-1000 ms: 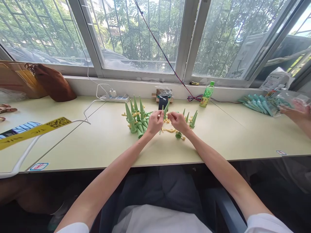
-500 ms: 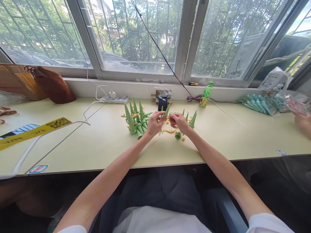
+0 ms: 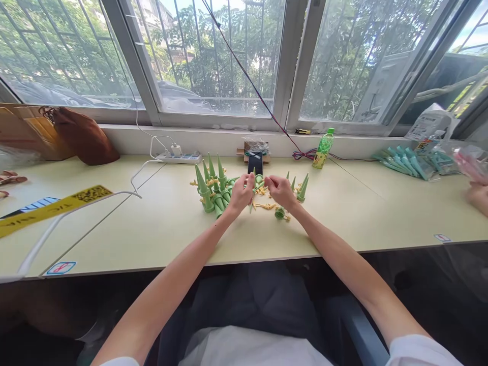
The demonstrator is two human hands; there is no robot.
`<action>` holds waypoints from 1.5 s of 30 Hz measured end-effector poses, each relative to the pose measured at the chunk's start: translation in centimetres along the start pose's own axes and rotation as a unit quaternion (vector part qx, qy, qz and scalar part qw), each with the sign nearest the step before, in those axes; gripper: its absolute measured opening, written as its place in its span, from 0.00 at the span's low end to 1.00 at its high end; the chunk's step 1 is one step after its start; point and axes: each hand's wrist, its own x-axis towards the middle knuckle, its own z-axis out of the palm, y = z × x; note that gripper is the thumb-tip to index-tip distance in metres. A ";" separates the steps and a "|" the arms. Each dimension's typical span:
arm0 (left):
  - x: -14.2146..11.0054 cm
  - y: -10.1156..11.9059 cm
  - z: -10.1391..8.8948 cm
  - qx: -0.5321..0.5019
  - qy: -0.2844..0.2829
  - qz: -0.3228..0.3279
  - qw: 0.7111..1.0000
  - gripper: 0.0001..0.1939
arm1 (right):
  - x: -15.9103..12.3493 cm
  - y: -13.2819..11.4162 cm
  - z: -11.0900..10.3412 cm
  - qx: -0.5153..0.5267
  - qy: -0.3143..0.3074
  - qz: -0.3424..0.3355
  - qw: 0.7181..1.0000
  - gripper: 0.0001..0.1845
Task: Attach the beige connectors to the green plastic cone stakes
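My left hand is closed, its fingers around a green plastic cone whose round end faces my right hand. Close beside it, my right hand is closed too; whatever its fingertips pinch is hidden. Left of my hands stands a cluster of green cones, some upright and some lying, with small yellow pieces fixed on them. More upright cones are just beyond my right hand. Yellow branch-like pieces lie under and between my hands, near a green ring-shaped cone base.
Behind my hands are a black phone and a small box. A green bottle and power strip stand by the window wall. Teal packets and another person's hand are at right; a brown pouch is left.
The cone in my left hand has turned from tip-up to showing its round end. My right fingers have curled in. The other person's hand has shifted slightly.
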 end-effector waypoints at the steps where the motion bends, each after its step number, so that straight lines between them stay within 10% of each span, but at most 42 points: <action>1: -0.1 0.2 0.0 -0.029 -0.018 -0.025 0.999 0.22 | 0.0 0.0 -0.1 -0.025 0.001 -0.018 1.000 0.24; 11: -0.4 0.7 0.0 -0.140 -0.061 -0.044 0.987 0.21 | -0.3 0.0 0.2 -0.018 -0.006 -0.012 1.000 0.24; 23: -0.6 -0.2 0.0 0.029 -0.066 0.096 0.993 0.15 | -0.1 -0.3 0.3 0.236 -0.053 0.128 0.962 0.26; 30: -0.7 -0.2 0.2 0.104 -0.038 0.133 0.985 0.15 | 0.0 -0.3 0.5 0.214 -0.048 0.124 0.968 0.26; 37: -0.3 0.2 0.0 -0.020 0.031 0.021 0.999 0.20 | -0.1 -0.3 0.2 -0.029 0.025 -0.022 0.999 0.27; 45: 0.0 0.8 -0.3 -0.243 -0.096 -0.192 0.946 0.23 | -0.4 -0.3 0.3 -0.029 -0.033 -0.061 0.997 0.25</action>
